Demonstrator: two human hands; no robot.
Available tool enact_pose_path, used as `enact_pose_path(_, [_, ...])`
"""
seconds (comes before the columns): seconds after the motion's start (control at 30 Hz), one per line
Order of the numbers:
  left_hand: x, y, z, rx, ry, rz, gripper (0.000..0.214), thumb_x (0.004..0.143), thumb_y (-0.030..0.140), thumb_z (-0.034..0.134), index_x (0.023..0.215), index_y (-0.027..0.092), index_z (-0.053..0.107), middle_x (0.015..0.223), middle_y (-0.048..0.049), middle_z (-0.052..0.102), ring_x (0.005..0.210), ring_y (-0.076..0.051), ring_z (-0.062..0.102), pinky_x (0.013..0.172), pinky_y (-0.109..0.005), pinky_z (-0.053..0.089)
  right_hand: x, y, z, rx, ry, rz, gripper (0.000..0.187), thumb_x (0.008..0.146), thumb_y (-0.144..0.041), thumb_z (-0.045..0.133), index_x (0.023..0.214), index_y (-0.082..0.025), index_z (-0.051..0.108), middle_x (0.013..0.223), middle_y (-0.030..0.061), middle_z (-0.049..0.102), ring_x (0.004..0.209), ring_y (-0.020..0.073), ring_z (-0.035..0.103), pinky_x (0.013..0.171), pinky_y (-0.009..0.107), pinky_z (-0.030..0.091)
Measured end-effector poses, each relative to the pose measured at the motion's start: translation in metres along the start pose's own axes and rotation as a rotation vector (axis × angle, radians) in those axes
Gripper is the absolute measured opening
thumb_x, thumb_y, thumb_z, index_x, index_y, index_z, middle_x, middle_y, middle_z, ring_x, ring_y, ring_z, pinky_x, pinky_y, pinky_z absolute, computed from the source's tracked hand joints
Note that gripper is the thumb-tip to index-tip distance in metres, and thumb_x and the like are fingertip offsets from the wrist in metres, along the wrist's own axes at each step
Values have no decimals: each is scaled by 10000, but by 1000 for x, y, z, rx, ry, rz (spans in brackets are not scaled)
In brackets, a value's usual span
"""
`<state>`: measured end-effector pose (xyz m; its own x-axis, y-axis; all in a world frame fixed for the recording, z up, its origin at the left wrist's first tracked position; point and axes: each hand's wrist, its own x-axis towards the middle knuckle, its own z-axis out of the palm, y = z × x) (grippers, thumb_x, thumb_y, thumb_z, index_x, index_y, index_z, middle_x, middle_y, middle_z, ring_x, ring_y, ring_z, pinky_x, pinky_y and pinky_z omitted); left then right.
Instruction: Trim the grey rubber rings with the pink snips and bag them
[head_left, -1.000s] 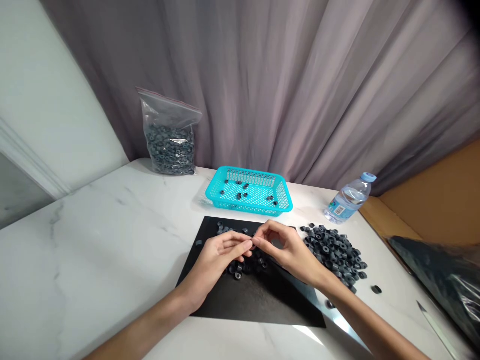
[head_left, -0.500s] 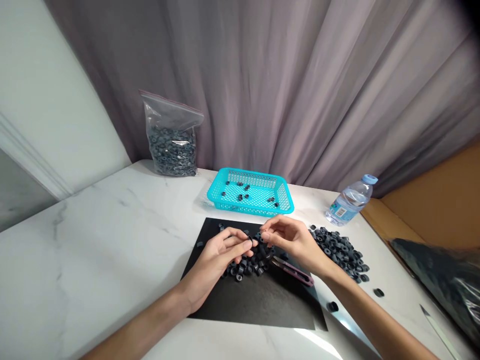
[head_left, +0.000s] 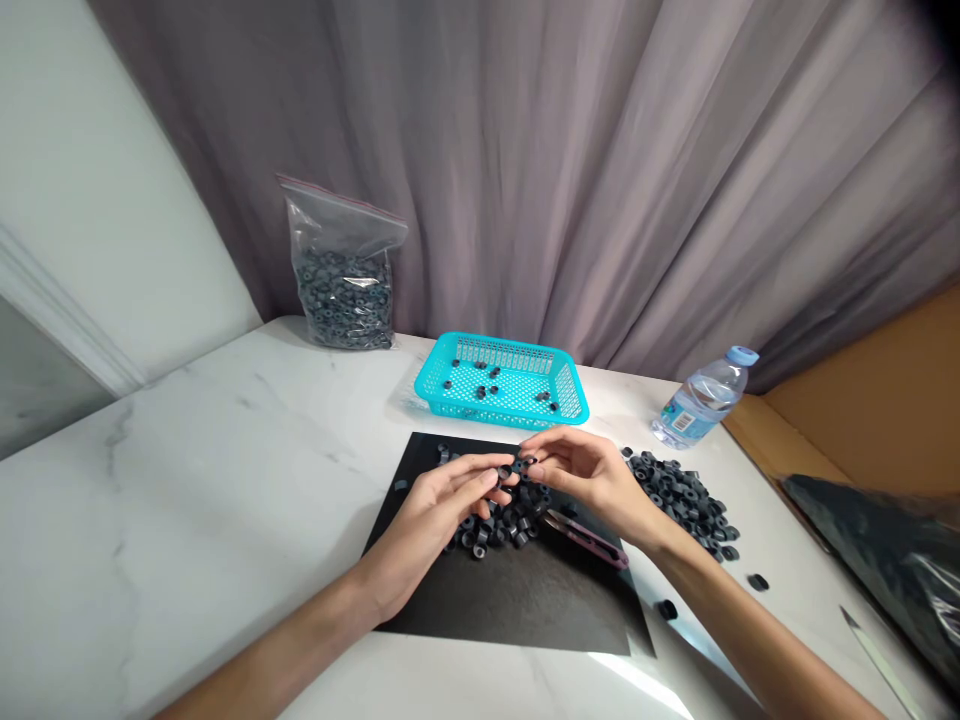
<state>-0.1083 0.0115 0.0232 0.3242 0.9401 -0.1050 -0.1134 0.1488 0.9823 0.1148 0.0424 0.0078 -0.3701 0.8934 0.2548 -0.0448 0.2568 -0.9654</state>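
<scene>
My left hand (head_left: 439, 505) and my right hand (head_left: 589, 478) meet above a black mat (head_left: 517, 590). Both pinch small dark rings (head_left: 516, 465) between thumb and fingertips, and the fingertips nearly touch. A small heap of dark rings (head_left: 499, 525) lies on the mat right under the hands. Small purple snips (head_left: 581, 533) rest on the mat beneath my right wrist.
A turquoise basket (head_left: 501, 390) holding several rings stands behind the mat. A larger ring pile (head_left: 682, 500) lies to the right, with a water bottle (head_left: 701, 400) beyond. A clear bag of rings (head_left: 343, 275) leans on the curtain. A black bag (head_left: 885, 560) and cardboard sit far right.
The hands drew apart half a second ago, uncovering the purple snips, and have come back together over the heap. The view shifted slightly.
</scene>
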Motion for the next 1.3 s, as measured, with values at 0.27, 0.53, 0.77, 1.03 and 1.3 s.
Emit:
enact_pose_path(0.27, [1, -2, -1, -78, -28, 16, 279, 973, 386, 617, 1152, 219, 750, 1173, -77, 728, 1050, -208, 640, 846, -291, 465, -1, -2, 2, 76, -28, 1, 269, 863, -320, 794, 1103, -254, 693, 1056, 40, 722, 927, 172, 709, 889, 367, 567])
enact_pose_path(0.53, [1, -1, -1, 82, -19, 143, 281, 880, 302, 758, 1140, 221, 691, 1171, -43, 742, 1141, -206, 665, 1038, -314, 484, -1, 0, 5, 57, -13, -33, 244, 844, -316, 812, 1060, -249, 719, 1022, 44, 744, 902, 176, 710, 876, 382, 582])
enact_pose_path(0.77, [6, -8, -2, 161, 24, 252, 201, 892, 291, 739, 1080, 227, 708, 1087, -14, 746, 1041, -179, 687, 962, -290, 519, -4, -7, 9, 49, 9, -52, 225, 833, -292, 821, 1032, -225, 739, 1002, 48, 751, 888, 176, 717, 868, 365, 592])
enact_pose_path(1.03, [4, -9, -5, 200, 32, 261, 190, 918, 314, 706, 1089, 234, 685, 1086, -19, 722, 1025, -189, 675, 948, -311, 503, -4, -8, 14, 51, 19, -73, 220, 838, -230, 816, 1048, -248, 751, 1038, 37, 745, 892, 165, 725, 858, 335, 592])
enact_pose_path(1.3, [-4, -4, 5, -171, -7, -42, 136, 955, 259, 632, 1070, 188, 653, 950, -49, 717, 942, -175, 660, 819, -272, 491, -9, -18, 18, -206, 58, -138, 159, 881, -282, 779, 1037, -258, 763, 1038, 35, 750, 916, 183, 709, 836, 347, 577])
